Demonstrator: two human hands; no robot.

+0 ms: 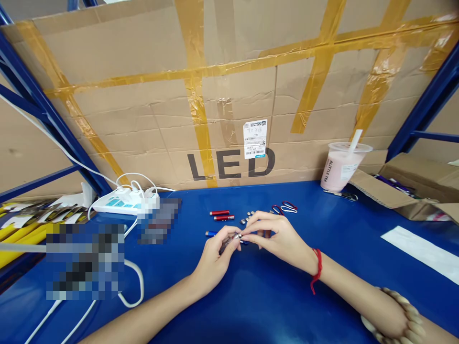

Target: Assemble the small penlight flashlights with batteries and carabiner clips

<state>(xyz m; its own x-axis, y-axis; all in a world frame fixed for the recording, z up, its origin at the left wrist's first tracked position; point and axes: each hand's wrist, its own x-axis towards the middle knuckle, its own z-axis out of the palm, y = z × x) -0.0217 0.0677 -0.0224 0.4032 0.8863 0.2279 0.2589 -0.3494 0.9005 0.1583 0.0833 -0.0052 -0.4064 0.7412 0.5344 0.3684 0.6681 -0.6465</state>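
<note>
My left hand (217, 260) is closed around a small dark pen-shaped light (229, 241) just above the blue table (272, 301). My right hand (278, 236) pinches at that light's tip, fingers pressed together where the two hands meet; what the pinch holds is too small to make out. Two red pen lights (221, 215) lie side by side just behind the hands. A blue one (211, 233) pokes out to the left of my left hand. Several small silver button cells (247, 217) sit in a loose cluster behind my right hand.
Red and white carabiner clips (285, 208) lie behind the cells. A pink drink cup with a straw (340, 167) stands at the back right, beside an open cardboard box (412, 188). A white power strip (120, 200) with cables sits back left. A taped cardboard wall marked LED (231, 162) closes the back.
</note>
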